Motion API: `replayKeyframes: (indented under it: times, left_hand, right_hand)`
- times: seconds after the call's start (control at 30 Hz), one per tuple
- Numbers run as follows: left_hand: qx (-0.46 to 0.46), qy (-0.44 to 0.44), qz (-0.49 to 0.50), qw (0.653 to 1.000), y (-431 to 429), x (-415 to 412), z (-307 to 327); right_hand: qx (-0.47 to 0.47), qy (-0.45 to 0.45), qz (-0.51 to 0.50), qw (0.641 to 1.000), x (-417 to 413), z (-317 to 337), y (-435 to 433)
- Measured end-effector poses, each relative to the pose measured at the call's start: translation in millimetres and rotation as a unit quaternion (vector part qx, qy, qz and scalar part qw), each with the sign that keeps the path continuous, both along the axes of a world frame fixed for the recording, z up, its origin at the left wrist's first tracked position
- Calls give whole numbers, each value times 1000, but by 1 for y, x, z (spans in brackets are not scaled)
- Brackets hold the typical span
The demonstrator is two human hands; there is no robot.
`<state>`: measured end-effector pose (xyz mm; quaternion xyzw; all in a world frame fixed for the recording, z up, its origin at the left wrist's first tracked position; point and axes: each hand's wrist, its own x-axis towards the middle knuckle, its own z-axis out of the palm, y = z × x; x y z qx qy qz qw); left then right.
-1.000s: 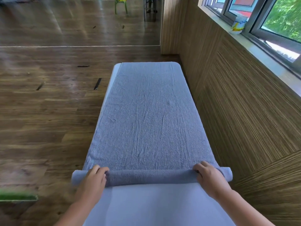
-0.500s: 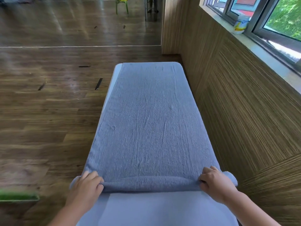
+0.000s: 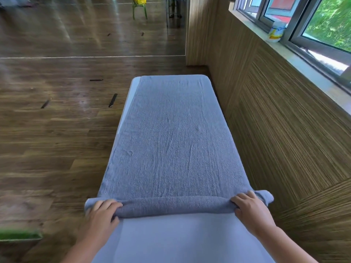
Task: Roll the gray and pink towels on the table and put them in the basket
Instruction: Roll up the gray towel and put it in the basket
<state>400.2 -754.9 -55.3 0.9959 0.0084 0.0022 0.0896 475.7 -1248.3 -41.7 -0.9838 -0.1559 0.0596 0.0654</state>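
The towel (image 3: pixel 171 139) lies flat along the surface (image 3: pixel 171 242), its near end wound into a thin roll (image 3: pixel 174 205). My left grip (image 3: pixel 102 211) and right grip (image 3: pixel 248 207) each clasp one end of that roll, fingers curled over it. I should push both ends forward evenly and snugly, so the roll doesn't skew

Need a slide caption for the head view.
Left hand and right hand grip the rolled near end of a gray towel laid along the table.
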Motion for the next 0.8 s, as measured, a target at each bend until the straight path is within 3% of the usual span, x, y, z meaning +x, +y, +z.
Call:
replayKeyframes:
  times: [0.33,0.47,0.57,0.67,0.8]
  left_hand:
    - [37,-25,-11,999,4,-10,8]
    - [-32,-13,49,998,0,1,8]
    - [-75,-6,-10,997,-4,-1,0]
    - [-39,14,-46,998,-12,-2,3]
    - [-19,35,-22,999,-11,-2,5]
  right_hand:
    - [-19,124,-28,992,2,13,1]
    - [68,67,-80,992,3,7,5]
    - [70,45,-3,997,-5,3,2]
    - [36,33,37,998,-7,-3,1]
    - [25,-7,50,998,-4,-7,4]
